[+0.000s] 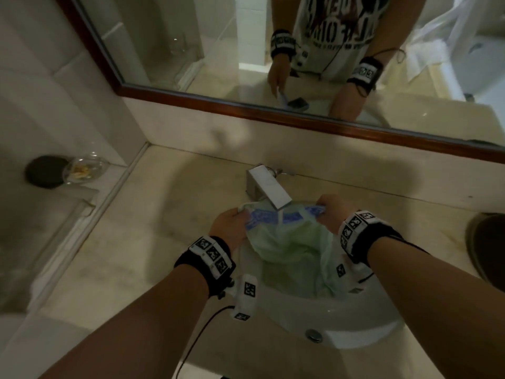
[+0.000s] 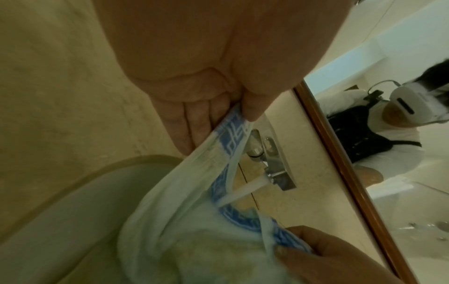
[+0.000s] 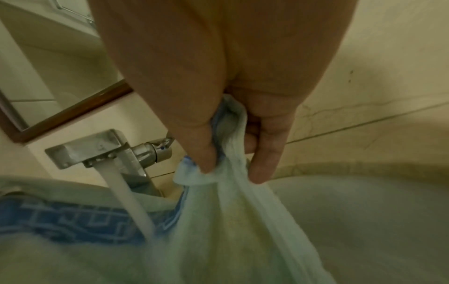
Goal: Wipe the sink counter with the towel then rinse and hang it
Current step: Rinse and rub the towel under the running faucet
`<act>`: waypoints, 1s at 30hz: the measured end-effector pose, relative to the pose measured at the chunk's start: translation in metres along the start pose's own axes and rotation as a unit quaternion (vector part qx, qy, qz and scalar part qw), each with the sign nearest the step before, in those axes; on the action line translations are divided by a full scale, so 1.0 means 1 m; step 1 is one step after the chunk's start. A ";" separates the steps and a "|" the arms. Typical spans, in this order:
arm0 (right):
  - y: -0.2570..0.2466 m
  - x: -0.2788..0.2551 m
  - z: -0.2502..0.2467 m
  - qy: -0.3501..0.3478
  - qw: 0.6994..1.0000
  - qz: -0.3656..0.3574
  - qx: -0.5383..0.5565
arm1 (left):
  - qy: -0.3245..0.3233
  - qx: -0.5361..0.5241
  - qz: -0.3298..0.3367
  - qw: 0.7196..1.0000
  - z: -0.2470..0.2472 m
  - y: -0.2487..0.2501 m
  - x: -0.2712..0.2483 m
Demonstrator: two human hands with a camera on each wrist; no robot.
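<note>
– Forearms closest to the lens, both w/ marker bands at the wrists. What are the hands doing?

– Left hand [image 1: 231, 225] pinches the towel [image 1: 293, 250] at its left top corner, thumb over the blue-patterned border, fingers behind it. Right hand [image 1: 334, 214] grips the other top corner, cloth bunched btwn thumb and curled fingers. Hands apart, towel edge stretched btwn them.

– And the towel itself?

– Pale green w/ a blue band along the top. Held up under the faucet [image 1: 269, 188], rest of it hangs down into the sink [image 1: 363, 321]. Water stream [image 1: 279, 218] runs from the spout and hits the blue band approx mid-span.

– Faucet type?

– Square chrome spout, mounted at the back of the basin on the bench [image 1: 153, 236]. Left wrist view shows the stream landing right on the border; right wrist view shows it passing just beside the right-hand grip.

– Anything else around?

– White basin, overflow hole [image 1: 314, 335] on the near wall. Beige stone bench all round it. Wood-framed mirror [image 1: 246, 108] behind, reflecting the person's arms and printed shirt. Far left, on a lower ledge: dark round object [image 1: 45, 172] touching a clear glass dish [image 1: 84, 169] w/ sth pale inside, can't tell what. Dark rounded thing [image 1: 489, 247] at the right edge, partly cut off.
</note>
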State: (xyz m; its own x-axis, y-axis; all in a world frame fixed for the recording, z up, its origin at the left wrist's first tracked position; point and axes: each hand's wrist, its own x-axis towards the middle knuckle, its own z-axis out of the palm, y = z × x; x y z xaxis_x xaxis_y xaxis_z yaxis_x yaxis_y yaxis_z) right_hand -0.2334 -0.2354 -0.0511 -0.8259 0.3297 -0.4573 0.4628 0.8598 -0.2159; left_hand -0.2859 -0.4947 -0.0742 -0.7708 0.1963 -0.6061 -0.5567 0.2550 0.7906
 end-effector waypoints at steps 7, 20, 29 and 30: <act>-0.018 0.018 0.021 -0.046 0.984 -0.013 0.175 | 0.018 -0.082 -0.005 0.996 -0.002 -0.007 -0.048; -0.038 0.009 0.017 -0.047 0.940 -0.043 0.335 | 0.122 -0.127 0.052 0.983 -0.009 -0.018 -0.090; -0.017 0.015 0.014 -0.039 0.910 -0.033 0.410 | 0.143 -0.165 0.056 0.974 0.004 -0.017 -0.088; -0.016 0.013 0.014 -0.039 0.907 -0.029 0.418 | 0.149 -0.163 0.058 0.974 0.005 -0.018 -0.089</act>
State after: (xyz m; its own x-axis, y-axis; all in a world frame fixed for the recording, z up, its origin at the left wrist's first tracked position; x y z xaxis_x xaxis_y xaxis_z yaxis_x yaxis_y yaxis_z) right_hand -0.2473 -0.2504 -0.0657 -0.8465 0.2365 -0.4770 0.5286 0.2677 -0.8055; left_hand -0.2061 -0.5118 -0.0350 -0.8632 -0.0899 -0.4969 -0.4915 -0.0764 0.8675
